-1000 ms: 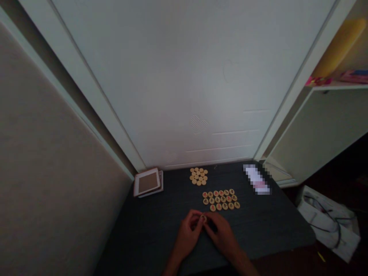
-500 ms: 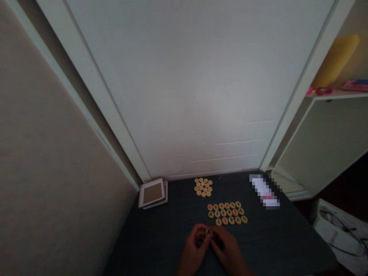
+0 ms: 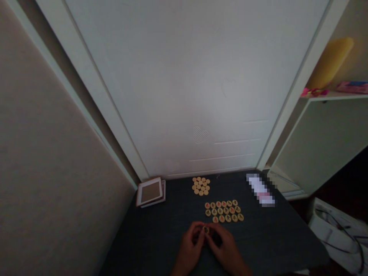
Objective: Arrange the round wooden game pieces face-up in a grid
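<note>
Between the fingertips of my left hand (image 3: 192,241) and my right hand (image 3: 220,240) is a round Chinese chess piece (image 3: 206,230), its marked face tilted up toward me. Both hands are closed around it, thumbs and fingers meeting near the table's front. Just beyond them, rows of face-up Chinese chess pieces (image 3: 226,211) with red and dark characters lie on the dark table (image 3: 161,234). Farther back sits a cluster of plain-faced round pieces (image 3: 199,186), packed close together.
At the back left lie stacked frame-like boards (image 3: 151,193). A blurred white paper-like item (image 3: 260,189) is at the back right. A white panel (image 3: 184,96) rises behind the table. Beyond the right edge stands a white bin with cables (image 3: 336,230), below a shelf (image 3: 336,96).
My view has shifted slightly, so the scene sits a little farther left. Both hands still hold the piece, which now shows its marked face a bit differently.
</note>
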Available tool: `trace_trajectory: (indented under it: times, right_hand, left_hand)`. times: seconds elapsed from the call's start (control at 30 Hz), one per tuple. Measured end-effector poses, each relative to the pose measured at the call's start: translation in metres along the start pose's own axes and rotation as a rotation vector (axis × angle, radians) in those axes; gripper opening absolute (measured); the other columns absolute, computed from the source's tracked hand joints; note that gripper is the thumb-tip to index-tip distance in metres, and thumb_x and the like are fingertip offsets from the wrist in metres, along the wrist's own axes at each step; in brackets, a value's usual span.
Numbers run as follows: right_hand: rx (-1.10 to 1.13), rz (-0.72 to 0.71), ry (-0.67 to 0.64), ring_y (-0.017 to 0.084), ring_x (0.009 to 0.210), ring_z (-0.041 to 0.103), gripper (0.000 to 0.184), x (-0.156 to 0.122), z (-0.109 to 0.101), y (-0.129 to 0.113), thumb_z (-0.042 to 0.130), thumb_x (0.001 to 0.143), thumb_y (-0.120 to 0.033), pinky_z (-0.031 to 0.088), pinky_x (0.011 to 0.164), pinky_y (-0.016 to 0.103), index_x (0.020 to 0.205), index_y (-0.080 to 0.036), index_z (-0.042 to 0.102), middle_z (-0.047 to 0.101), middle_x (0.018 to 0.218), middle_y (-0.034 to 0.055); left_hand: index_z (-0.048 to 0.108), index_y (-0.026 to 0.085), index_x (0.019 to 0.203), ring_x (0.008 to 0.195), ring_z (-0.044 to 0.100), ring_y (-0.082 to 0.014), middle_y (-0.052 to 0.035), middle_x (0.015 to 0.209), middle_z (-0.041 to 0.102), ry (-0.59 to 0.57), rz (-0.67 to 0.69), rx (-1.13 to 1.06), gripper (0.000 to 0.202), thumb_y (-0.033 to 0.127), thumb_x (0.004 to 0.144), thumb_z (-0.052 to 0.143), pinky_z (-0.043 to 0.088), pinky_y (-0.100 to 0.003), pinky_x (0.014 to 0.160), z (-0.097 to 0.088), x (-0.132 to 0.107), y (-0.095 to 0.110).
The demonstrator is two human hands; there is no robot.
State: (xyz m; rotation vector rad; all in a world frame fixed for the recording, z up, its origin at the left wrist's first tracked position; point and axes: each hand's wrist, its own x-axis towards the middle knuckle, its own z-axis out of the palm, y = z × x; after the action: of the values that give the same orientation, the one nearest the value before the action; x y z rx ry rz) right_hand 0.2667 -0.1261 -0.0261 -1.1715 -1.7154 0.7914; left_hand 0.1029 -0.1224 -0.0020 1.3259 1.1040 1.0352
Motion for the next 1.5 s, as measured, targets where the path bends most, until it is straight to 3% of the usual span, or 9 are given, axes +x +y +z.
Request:
trace_trajectory:
  times: [0.33, 0.57, 1.0, 1.33, 1.5]
  right_hand:
    - [0.099, 0.119, 0.052, 0.021, 0.081, 0.072, 0.026, 0.002, -0.005, 0.001, 0.059, 0.095, -0.042, 0.056, 0.077, 0.028, 0.103, -0.022, 0.073, 0.077, 0.092, 0.0060]
    - [0.082, 0.106, 0.079, 0.021, 0.084, 0.073, 0.027, 0.003, -0.006, 0.002, 0.057, 0.096, -0.041, 0.057, 0.077, 0.027, 0.103, -0.022, 0.074, 0.078, 0.096, 0.0062]
    - [0.151, 0.171, 0.112, 0.024, 0.076, 0.076, 0.038, 0.005, -0.007, -0.004, 0.065, 0.088, -0.056, 0.060, 0.069, 0.030, 0.094, -0.020, 0.076, 0.080, 0.083, 0.0078]
    - [0.190, 0.152, 0.105, 0.024, 0.079, 0.076, 0.039, 0.005, -0.008, -0.003, 0.062, 0.090, -0.055, 0.060, 0.070, 0.031, 0.097, -0.019, 0.076, 0.080, 0.086, 0.0089]
    - [0.175, 0.153, 0.110, 0.025, 0.079, 0.076, 0.040, 0.005, -0.007, 0.000, 0.062, 0.089, -0.056, 0.060, 0.071, 0.031, 0.096, -0.019, 0.076, 0.080, 0.087, 0.0095]
  left_hand:
    - [0.068, 0.024, 0.115, 0.095, 0.075, -0.0225, -0.0073, 0.107, 0.079, -0.015, 0.041, 0.117, 0.029, 0.042, 0.093, 0.062, 0.059, -0.030, 0.085, 0.004, -0.004, 0.000]
    - [0.068, 0.023, 0.115, 0.087, 0.075, -0.0213, -0.0064, 0.098, 0.080, 0.006, 0.031, 0.184, 0.031, 0.042, 0.091, 0.063, 0.059, -0.030, 0.081, 0.003, -0.003, -0.002]
    - [0.071, 0.027, 0.112, 0.095, 0.074, -0.0226, -0.0047, 0.104, 0.080, -0.001, 0.081, 0.239, 0.025, 0.039, 0.093, 0.060, 0.058, -0.032, 0.086, 0.003, -0.005, -0.003]
    - [0.070, 0.027, 0.116, 0.093, 0.074, -0.0213, -0.0046, 0.103, 0.079, -0.004, 0.095, 0.233, 0.025, 0.036, 0.094, 0.060, 0.058, -0.031, 0.084, 0.002, -0.004, -0.004]
    - [0.069, 0.026, 0.119, 0.091, 0.074, -0.0224, -0.0050, 0.102, 0.079, 0.053, 0.091, 0.326, 0.029, 0.034, 0.093, 0.061, 0.059, -0.032, 0.082, 0.006, -0.004, -0.013]
